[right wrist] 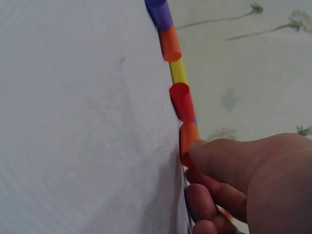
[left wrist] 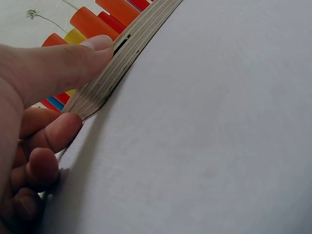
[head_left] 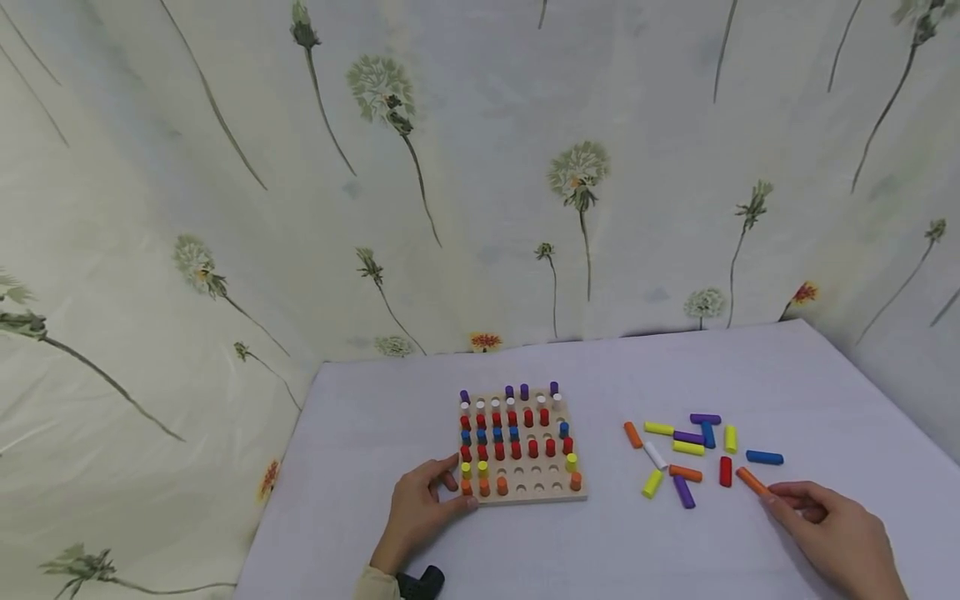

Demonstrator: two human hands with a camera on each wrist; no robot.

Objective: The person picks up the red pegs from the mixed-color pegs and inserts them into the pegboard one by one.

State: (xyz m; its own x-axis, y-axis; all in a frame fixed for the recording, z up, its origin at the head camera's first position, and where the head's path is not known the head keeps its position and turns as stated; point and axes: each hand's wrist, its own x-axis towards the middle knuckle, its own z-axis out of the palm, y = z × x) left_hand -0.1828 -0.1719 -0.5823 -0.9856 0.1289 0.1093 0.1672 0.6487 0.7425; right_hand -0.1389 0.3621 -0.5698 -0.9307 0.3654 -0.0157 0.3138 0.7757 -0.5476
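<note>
A wooden pegboard (head_left: 528, 493) with rows of coloured pegs stands on the table, some of its holes bare. At its near left corner my left hand (head_left: 423, 504) grips it, the thumb (left wrist: 92, 51) on the front edge and the other fingers curled by the left side. To the right, my right hand (head_left: 836, 529) pinches an orange peg (head_left: 752, 481) between thumb and fingers. The same orange peg (right wrist: 187, 139) shows at the thumb tip in the right wrist view, low by the tabletop. A red peg (head_left: 725, 472) lies just left of it.
Loose pegs lie scattered right of the board, among them a blue peg (head_left: 765, 457), a white peg (head_left: 655, 455) and a purple peg (head_left: 683, 492). A white cloth (head_left: 570, 550) covers the table. Behind it hangs a flower-printed curtain (head_left: 480, 208).
</note>
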